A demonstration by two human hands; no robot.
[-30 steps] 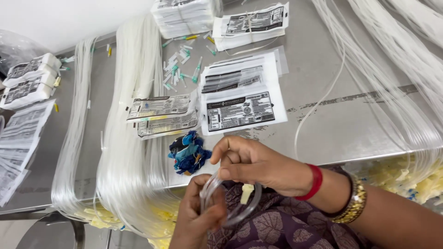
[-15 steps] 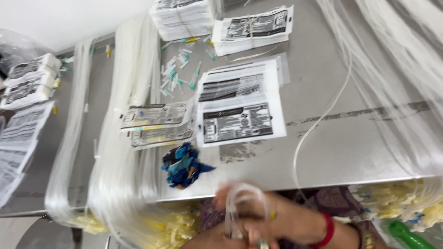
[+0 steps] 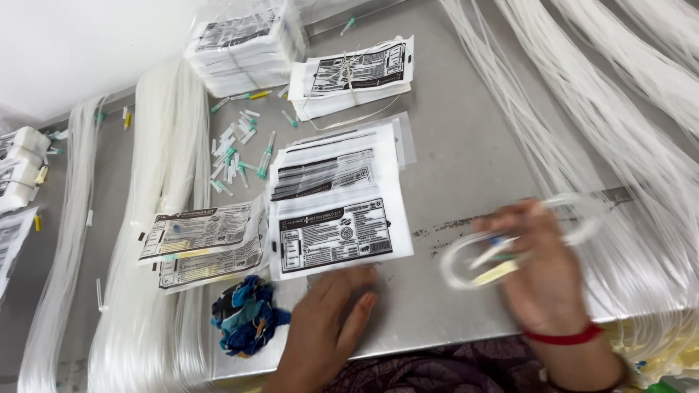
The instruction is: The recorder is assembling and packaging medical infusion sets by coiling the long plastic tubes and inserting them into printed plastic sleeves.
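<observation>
My right hand (image 3: 542, 280) is raised over the steel table (image 3: 473, 153), gripping a coiled loop of clear plastic tubing (image 3: 510, 244) with a yellowish and a blue part inside; it is motion-blurred. My left hand (image 3: 328, 327) lies flat on the table with fingers spread, its fingertips touching the lower edge of a stack of white printed pouches (image 3: 336, 207). A blue patterned cloth bundle (image 3: 247, 316) sits just left of that hand.
Long bundles of clear tubing lie at the left (image 3: 156, 218) and across the right side (image 3: 619, 124). Two filled pouches (image 3: 200, 244) rest left of the stack. Small green-capped needles (image 3: 240, 156) are scattered behind. More pouch stacks (image 3: 244, 47) and a tied bundle (image 3: 353, 76) stand at the back.
The view tilted up over the table. My right hand carried the coiled tubing from near my lap up and right. My left hand let go of it and landed by the pouch stack.
</observation>
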